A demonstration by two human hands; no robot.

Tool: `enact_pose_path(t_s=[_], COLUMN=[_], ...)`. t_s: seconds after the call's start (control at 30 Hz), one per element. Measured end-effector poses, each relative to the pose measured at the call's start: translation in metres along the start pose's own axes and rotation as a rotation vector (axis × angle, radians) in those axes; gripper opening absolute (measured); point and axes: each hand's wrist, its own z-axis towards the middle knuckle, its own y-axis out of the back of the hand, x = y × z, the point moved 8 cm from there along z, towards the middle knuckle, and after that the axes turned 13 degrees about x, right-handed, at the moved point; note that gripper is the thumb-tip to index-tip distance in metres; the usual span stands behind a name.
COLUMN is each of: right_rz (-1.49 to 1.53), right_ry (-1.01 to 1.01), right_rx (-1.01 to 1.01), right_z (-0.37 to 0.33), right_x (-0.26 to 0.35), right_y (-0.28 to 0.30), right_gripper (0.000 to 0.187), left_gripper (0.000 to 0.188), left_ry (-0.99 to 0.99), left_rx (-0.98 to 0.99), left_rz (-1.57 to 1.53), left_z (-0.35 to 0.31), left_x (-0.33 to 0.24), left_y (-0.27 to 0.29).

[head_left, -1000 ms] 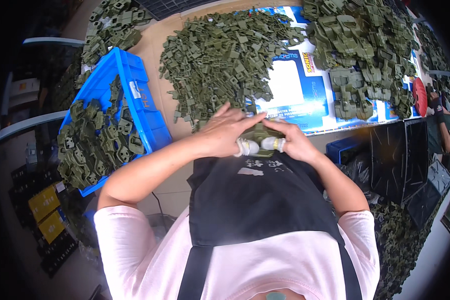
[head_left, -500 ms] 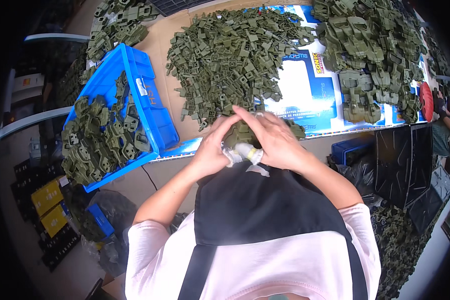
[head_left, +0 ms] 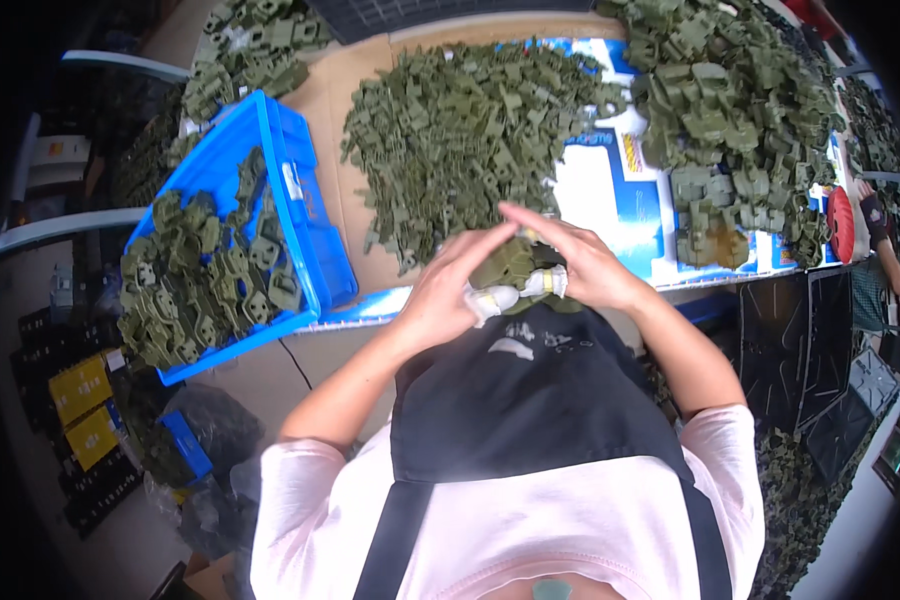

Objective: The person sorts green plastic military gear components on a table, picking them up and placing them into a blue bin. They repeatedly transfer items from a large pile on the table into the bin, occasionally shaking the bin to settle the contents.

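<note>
My left hand [head_left: 440, 288] and my right hand [head_left: 595, 268] meet at the table's front edge, index fingers forming a peak. Both are closed around an olive-green plastic part [head_left: 510, 262], much of it hidden by the fingers. White wrapping [head_left: 492, 299] covers my left thumb, and similar wrapping [head_left: 547, 282] is on the right thumb. Just beyond my hands spreads a large heap of small olive-green plastic pieces [head_left: 460, 140]. Left of them, a tilted blue bin [head_left: 312, 235] holds larger green parts [head_left: 205, 285].
Stacked larger green parts [head_left: 715, 115] cover the table's right side, with a red round object [head_left: 840, 225] beside them. Printed blue-and-white cardboard [head_left: 600, 190] lies under the heap. Black crates [head_left: 775, 330] stand below at right. Another person's arm [head_left: 882, 235] shows at the far right.
Both hands have shifted slightly right in the picture, and the thumbs have moved apart, showing more of the green part between them. The whole view has shifted a little.
</note>
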Motion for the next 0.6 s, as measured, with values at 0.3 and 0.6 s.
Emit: enact_pose_path(t_s=[0.3,0.6], right_rz=[0.017,0.131], right_ry=[0.05,0.009], right_rx=[-0.503,-0.394], right_z=[-0.033,-0.081], right_x=[0.028,0.011], right_y=[0.049,0.04], right_gripper=[0.081,0.076], left_gripper=[0.082,0.087], left_ry=[-0.047,-0.057], left_rx=[0.032,0.164], left_rz=[-0.392,-0.019], left_z=[0.024,0.013], left_x=[-0.012,-0.014], left_y=[0.009,0.01])
